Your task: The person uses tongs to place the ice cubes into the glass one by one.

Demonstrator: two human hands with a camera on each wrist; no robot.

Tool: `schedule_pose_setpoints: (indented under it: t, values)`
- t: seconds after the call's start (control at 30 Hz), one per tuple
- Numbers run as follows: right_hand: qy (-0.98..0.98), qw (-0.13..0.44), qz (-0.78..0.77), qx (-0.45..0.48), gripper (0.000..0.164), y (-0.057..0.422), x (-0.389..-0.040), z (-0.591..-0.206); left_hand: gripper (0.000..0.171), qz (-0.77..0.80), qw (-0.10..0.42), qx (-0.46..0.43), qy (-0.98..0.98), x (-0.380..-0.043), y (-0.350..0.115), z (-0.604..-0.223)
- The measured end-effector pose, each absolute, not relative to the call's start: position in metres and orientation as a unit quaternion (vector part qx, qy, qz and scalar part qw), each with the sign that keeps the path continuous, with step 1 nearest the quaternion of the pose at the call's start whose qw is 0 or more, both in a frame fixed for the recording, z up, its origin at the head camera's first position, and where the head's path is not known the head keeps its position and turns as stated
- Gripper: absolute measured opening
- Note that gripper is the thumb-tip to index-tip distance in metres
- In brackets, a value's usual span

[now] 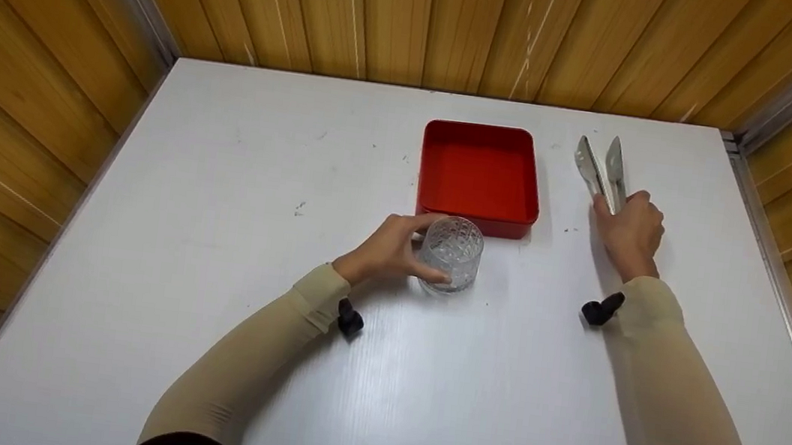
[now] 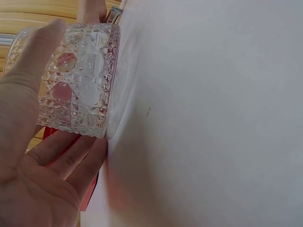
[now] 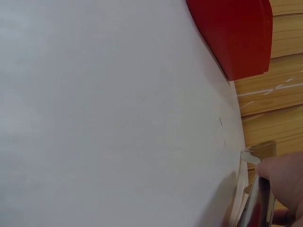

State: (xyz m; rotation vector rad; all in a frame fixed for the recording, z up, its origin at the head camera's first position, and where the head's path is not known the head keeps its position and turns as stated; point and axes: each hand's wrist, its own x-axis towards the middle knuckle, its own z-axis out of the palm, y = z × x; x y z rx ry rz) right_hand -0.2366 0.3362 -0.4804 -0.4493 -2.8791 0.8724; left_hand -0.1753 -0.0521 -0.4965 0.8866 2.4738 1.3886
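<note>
A clear cut-glass tumbler [image 1: 464, 253] stands upright on the white table, just in front of a red square box [image 1: 475, 225]. My left hand [image 1: 386, 251] holds it from the left, with the thumb on the near side and the other fingers round the far side. The left wrist view shows the tumbler [image 2: 78, 80] close up, its patterned wall between thumb and fingers. On the right, my right hand [image 1: 633, 233] grips metal tongs [image 1: 589, 164] by the handle end. Their two tips point away from me and stand apart. In the right wrist view, the hand partly hides the tongs [image 3: 260, 151].
The red box is open at the top, with nothing visible inside. Wood-patterned panels [image 1: 391, 18] close off the back and sides of the white table [image 1: 238, 158]. A black camera mount sits at each wrist.
</note>
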Motion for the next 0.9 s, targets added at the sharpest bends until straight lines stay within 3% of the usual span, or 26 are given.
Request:
schedule_pose_setpoints:
  t: [0.23,0.57,0.9]
  values:
    - [-0.949,0.034,0.276,-0.150,0.068,0.337,-0.235,-0.478,0.087,0.451,0.086,0.299,0.837,-0.175,-0.050,-0.494]
    - [-0.958,0.055,0.244,-0.136,0.090,0.337,-0.236,-0.468,0.082,0.448,0.085,0.317,0.832,-0.170,-0.050,-0.487]
    - [-0.971,0.116,0.199,-0.063,0.079,0.336,-0.235,-0.460,0.082,0.429,0.080,0.312,0.844,-0.161,-0.059,-0.483]
